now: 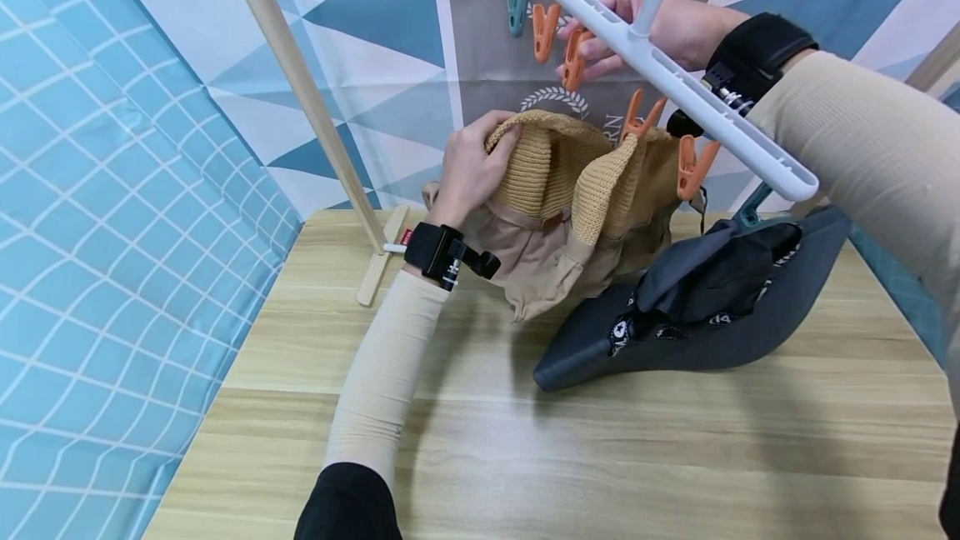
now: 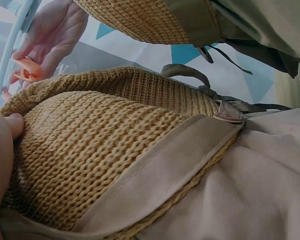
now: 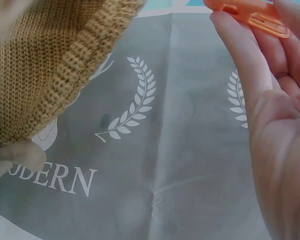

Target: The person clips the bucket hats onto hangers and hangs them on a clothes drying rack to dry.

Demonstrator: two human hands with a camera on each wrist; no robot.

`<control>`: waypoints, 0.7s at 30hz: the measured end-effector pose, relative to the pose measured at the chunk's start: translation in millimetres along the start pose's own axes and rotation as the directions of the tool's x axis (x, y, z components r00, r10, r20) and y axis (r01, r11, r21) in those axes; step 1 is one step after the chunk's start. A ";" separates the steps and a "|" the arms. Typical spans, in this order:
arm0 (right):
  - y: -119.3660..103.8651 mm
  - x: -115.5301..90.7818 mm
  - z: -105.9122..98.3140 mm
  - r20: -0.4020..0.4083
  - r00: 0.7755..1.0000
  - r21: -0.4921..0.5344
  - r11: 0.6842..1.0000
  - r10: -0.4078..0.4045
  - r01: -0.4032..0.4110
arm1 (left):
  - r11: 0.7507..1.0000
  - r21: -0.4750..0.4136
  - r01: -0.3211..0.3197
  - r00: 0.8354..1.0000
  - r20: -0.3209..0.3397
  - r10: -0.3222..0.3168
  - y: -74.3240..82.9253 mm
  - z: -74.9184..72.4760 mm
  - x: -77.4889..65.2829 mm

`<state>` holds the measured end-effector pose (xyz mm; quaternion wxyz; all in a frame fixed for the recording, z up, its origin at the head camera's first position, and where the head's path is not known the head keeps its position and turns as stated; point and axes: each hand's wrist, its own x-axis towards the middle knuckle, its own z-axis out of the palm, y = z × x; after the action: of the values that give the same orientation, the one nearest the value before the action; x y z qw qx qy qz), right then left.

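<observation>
My left hand (image 1: 474,163) grips the edge of a tan knitted-brim sun hat (image 1: 536,165), thumb on the woven side. In the left wrist view, the knit brim (image 2: 100,130) fills the middle, with a beige fabric band below it. My right hand (image 1: 637,23) reaches behind the pale blue hanger (image 1: 660,65) and pinches an orange clothespin (image 1: 574,61). The right wrist view also has that clothespin (image 3: 255,15) between thumb and fingers. Another orange clothespin (image 1: 636,117) clips the hat's right part. A dark grey sun hat (image 1: 690,298) hangs at the right.
A teal clothespin (image 1: 517,7) and an orange clothespin (image 1: 545,32) hang left of my right hand. Another orange clothespin (image 1: 695,167) hangs near the hanger's right end. A wooden rack post (image 1: 307,98) stands on the left of the wooden table (image 1: 480,440). Patterned cloth (image 1: 375,15) covers the back.
</observation>
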<state>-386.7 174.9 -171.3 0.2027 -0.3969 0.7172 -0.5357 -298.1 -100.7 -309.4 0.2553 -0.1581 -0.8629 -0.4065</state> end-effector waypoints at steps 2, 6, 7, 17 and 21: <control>-0.3 0.1 0.2 -0.007 1.000 -0.005 1.000 -0.018 0.018 | 1.000 -0.004 0.010 1.000 -0.008 -0.011 0.5 -1.1 1.1; -1.1 1.4 1.3 -0.031 0.999 0.021 1.000 -0.019 0.020 | 1.000 0.006 0.024 1.000 -0.009 -0.024 0.6 -3.1 3.3; -1.3 1.8 1.6 -0.039 0.999 0.012 1.000 -0.018 0.019 | 1.000 0.012 0.027 1.000 -0.007 -0.027 0.9 -3.3 3.6; -1.8 2.0 3.1 -0.055 0.998 -0.084 0.996 0.005 -0.010 | 0.999 0.048 -0.021 1.000 0.000 0.021 13.5 -1.7 13.5; -2.0 0.4 2.2 -0.053 0.999 -0.068 0.998 0.001 -0.005 | 0.997 0.076 -0.020 1.000 0.012 0.019 22.7 -0.6 22.3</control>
<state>-384.7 173.0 -170.1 0.1706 -0.3881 0.7409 -0.5210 -305.3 -85.7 -282.3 0.2603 -0.1590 -0.8775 -0.3700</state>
